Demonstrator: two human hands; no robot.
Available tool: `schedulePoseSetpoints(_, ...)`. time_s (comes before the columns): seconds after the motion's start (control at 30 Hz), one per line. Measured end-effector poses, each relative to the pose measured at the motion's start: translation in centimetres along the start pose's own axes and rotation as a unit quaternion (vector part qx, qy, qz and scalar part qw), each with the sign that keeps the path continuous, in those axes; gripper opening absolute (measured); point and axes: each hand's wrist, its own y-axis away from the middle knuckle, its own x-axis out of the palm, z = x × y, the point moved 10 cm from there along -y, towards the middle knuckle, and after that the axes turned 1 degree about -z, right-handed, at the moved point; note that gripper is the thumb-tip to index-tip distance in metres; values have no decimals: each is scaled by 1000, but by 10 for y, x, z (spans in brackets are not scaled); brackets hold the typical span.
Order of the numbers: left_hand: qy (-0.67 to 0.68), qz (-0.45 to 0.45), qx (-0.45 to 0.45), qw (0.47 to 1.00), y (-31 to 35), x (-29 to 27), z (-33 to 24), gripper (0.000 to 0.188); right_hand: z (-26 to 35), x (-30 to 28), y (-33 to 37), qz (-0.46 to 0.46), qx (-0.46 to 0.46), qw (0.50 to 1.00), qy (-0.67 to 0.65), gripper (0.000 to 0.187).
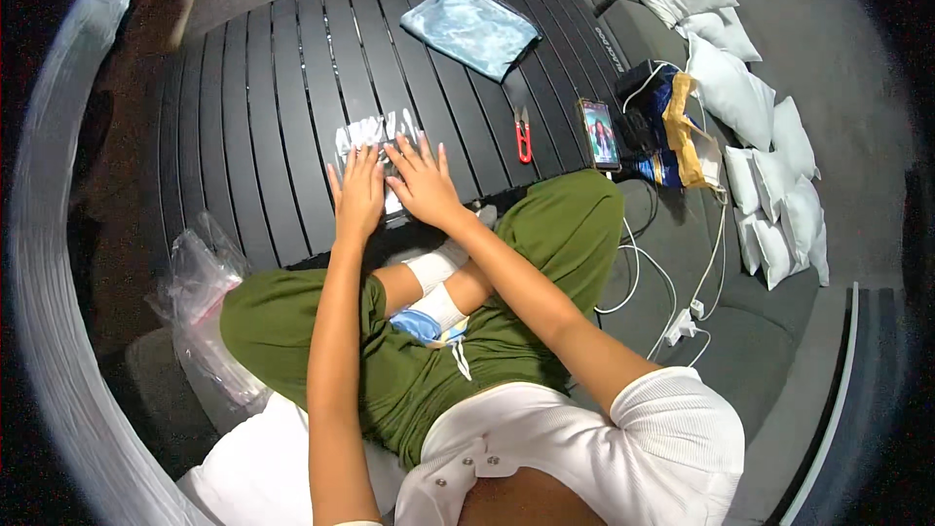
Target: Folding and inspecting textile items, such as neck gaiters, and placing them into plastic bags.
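Note:
My left hand (pixel 359 193) lies flat, fingers stretched out, on a clear, shiny plastic sheet or bag (pixel 362 131) on the black slatted table (pixel 263 127). Beside it, my right hand (pixel 427 183) presses on the same plastic with its fingers spread. Light glares off the plastic, and its near part is mostly covered by my hands, so I cannot tell whether anything is inside. Farther back on the table is a folded light-blue mottled cloth (pixel 469 27). A pair of red-handled thread snips (pixel 524 139) lies to the right of my right hand.
A lit phone (pixel 599 134) stands at the table's right edge, next to a blue and yellow bag (pixel 682 131). White cables run over the grey sofa to a power strip (pixel 680 327). White cushions (pixel 730 88) are piled at right. Clear plastic bags (pixel 203 312) lie by my left knee.

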Motion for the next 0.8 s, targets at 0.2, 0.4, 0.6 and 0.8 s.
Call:
schedulePoseSetpoints(0.2, -74, -134, 34, 988, -10, -36, -7, 35, -13, -50, -15, -189, 26, 979, -70, 41)
schedulePoseSetpoints(0.4, 2, -142, -227, 963, -14, -44, 65, 52, -90, 7, -34, -21, 305, 930, -206, 44)
schedulePoseSetpoints(0.6, 29, -71, -264, 962, -26, -27, 72, 52, -121, 27, -39, -8, 356, 871, -338, 41)
schedulePoseSetpoints(0.8, 126, -45, -237, 962, -33, -18, 85, 42, -103, 39, -42, 98, 320, 839, -430, 22)
